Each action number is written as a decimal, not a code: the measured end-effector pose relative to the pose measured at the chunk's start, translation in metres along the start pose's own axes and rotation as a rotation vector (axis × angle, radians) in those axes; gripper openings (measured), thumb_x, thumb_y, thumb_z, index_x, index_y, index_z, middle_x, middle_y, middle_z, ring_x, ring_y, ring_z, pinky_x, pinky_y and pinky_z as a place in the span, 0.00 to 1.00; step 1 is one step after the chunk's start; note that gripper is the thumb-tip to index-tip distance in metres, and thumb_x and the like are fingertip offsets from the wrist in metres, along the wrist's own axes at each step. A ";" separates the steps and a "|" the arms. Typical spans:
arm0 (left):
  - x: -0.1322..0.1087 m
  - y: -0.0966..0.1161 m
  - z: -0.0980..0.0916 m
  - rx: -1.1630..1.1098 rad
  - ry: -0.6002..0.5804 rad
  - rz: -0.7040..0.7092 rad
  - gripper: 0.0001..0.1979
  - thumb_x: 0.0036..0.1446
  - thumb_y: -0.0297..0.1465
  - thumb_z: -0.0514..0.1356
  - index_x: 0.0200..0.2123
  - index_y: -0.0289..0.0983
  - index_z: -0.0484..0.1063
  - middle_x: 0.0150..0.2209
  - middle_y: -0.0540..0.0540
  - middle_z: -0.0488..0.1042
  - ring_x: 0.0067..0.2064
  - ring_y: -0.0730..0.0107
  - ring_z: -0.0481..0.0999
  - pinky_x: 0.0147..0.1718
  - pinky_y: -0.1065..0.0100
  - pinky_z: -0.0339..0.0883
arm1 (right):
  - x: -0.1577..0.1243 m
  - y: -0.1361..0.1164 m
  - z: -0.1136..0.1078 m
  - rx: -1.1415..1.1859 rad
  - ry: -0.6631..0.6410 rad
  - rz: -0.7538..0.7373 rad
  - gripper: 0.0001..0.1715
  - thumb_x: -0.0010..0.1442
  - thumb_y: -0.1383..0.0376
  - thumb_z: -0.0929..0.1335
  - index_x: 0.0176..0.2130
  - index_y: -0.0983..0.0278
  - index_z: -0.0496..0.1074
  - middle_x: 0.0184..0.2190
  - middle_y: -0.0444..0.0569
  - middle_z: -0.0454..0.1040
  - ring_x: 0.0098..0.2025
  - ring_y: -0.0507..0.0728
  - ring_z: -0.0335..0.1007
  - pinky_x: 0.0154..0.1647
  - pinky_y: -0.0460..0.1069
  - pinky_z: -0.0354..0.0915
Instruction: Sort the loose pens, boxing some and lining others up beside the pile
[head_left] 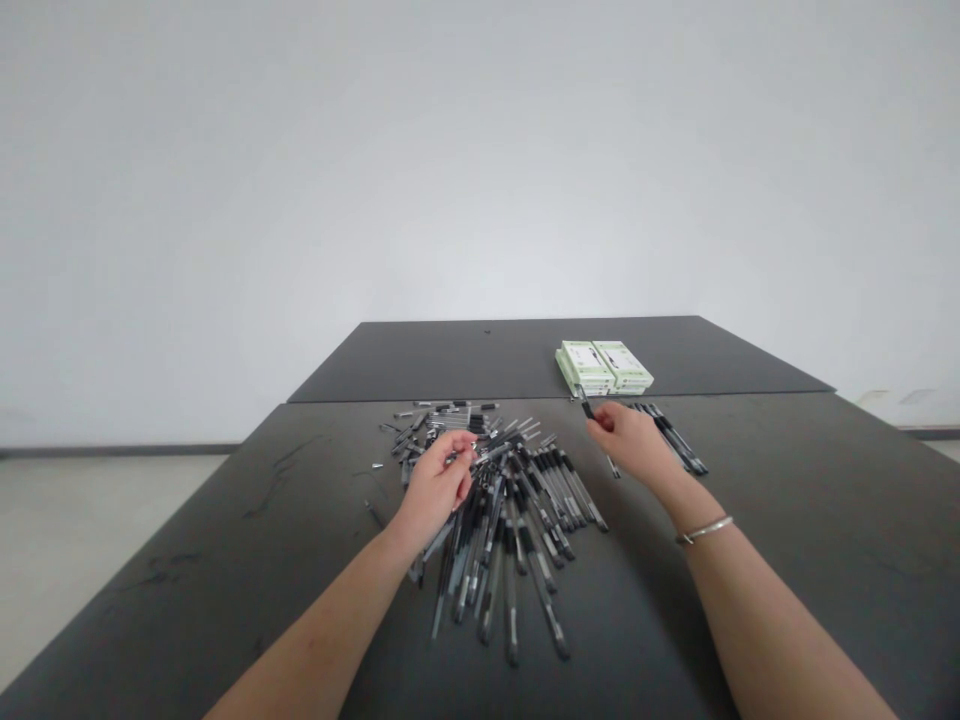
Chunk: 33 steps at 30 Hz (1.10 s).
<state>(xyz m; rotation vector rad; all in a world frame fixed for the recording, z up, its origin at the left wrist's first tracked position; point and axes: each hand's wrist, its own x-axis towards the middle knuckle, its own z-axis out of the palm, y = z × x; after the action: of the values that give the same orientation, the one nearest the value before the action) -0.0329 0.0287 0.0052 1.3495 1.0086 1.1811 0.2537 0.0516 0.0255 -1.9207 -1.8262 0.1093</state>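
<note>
A large spread of clear and black pens (510, 530) fans out over the middle of the dark table. At the left edge of this pile is my left hand (442, 475), its thumb and fingertips brought together around something small that I cannot make out. My right hand (630, 440), with a bracelet at the wrist, is to the right of the pile and pinches a pen (587, 405) that points up and away. Beside and behind that hand, several pens (675, 440) lie side by side.
Green and white boxes (604, 367) are stacked on the far table (450, 360), just past the seam. Loose small parts (377, 466) lie left of the pile. A pale wall rises behind the tables.
</note>
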 end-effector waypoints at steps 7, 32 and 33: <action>0.001 -0.003 -0.001 0.021 0.048 -0.007 0.13 0.52 0.34 0.58 0.40 0.36 0.68 0.33 0.52 0.67 0.14 0.88 0.58 0.10 0.79 0.48 | 0.004 0.025 0.004 -0.334 -0.185 0.085 0.14 0.56 0.65 0.64 0.32 0.69 0.78 0.34 0.62 0.80 0.39 0.62 0.75 0.36 0.49 0.61; -0.001 0.002 0.000 0.070 0.050 -0.036 0.08 0.52 0.31 0.59 0.37 0.36 0.69 0.18 0.59 0.61 0.13 0.83 0.54 0.13 0.78 0.46 | -0.002 0.008 0.001 -0.364 -0.168 0.152 0.16 0.59 0.66 0.63 0.39 0.72 0.77 0.38 0.65 0.79 0.43 0.64 0.76 0.40 0.51 0.63; -0.001 0.002 0.000 0.072 0.048 -0.037 0.08 0.52 0.31 0.59 0.37 0.36 0.69 0.17 0.59 0.60 0.13 0.83 0.55 0.13 0.77 0.46 | -0.004 -0.001 0.001 -0.335 -0.156 0.126 0.15 0.60 0.65 0.63 0.38 0.69 0.77 0.37 0.61 0.79 0.42 0.63 0.76 0.39 0.50 0.62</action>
<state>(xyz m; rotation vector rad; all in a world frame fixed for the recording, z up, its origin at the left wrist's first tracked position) -0.0330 0.0269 0.0074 1.3580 1.1154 1.1637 0.2523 0.0482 0.0234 -2.3166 -1.9197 -0.0074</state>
